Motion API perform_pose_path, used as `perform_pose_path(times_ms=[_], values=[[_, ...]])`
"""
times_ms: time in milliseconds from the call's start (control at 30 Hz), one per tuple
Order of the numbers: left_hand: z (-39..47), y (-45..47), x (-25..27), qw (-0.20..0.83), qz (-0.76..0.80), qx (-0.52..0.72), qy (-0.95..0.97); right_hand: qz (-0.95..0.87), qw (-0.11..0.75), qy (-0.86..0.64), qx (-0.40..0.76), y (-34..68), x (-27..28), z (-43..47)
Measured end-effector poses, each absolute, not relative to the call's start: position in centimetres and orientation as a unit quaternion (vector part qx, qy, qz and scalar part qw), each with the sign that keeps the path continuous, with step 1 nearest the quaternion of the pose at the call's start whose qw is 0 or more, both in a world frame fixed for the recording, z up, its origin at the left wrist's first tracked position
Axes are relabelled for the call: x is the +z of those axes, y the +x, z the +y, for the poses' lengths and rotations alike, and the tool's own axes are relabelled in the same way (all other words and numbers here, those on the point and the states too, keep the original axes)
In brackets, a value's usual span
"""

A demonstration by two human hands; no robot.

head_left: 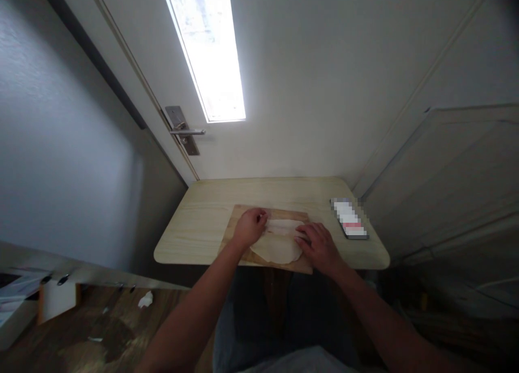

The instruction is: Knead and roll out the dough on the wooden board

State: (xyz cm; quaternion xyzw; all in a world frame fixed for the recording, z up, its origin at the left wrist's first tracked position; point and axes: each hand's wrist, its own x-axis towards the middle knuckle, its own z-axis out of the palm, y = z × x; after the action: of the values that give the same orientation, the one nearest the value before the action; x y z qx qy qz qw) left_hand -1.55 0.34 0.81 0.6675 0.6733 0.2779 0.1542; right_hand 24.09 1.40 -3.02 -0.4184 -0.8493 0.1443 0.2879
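Note:
A thin, pale sheet of dough [278, 247] lies on a wooden cutting board [234, 221]. Its near edge is rounded, and its far part looks folded over into a straight band. My left hand [250, 228] has thumb and fingers pinched together at the far left end of that band. At the right end, my right hand [320, 244] curls its fingers and thumb on the sheet's edge. Parts of both edges are hidden under my fingers.
The board rests on a light wooden table [182, 230] with rounded corners. A phone [348, 219], its screen blurred, lies on the right. Behind stands a white door with a metal handle [186, 131]. Crumpled white paper [145, 299] lies on the floor at left.

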Motion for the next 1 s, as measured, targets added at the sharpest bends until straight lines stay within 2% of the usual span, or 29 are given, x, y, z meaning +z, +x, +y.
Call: perform_pose_path(times_ms=[233, 367, 533, 1000], values=[[2.9, -1.0, 0.9, 0.06, 0.701, 0.2, 0.682, -0.85, 0.278, -0.4, 0.2, 26.0, -2.4, 0.4], [3.0, -0.3, 0.0, 0.048, 0.685, 0.161, 0.709, -0.842, 0.275, -0.412, 0.212, 26.4, -2.1, -0.2], [2.4, 0.1, -1.2, 0.001, 0.674, 0.156, 0.722, -0.813, 0.297, -0.47, 0.172, 25.6, -2.8, -1.2], [3.2, 0.7, -0.4, -0.006, 0.685, 0.123, 0.718, -0.778, 0.291, -0.551, 0.083, 24.6, -4.2, -0.6]])
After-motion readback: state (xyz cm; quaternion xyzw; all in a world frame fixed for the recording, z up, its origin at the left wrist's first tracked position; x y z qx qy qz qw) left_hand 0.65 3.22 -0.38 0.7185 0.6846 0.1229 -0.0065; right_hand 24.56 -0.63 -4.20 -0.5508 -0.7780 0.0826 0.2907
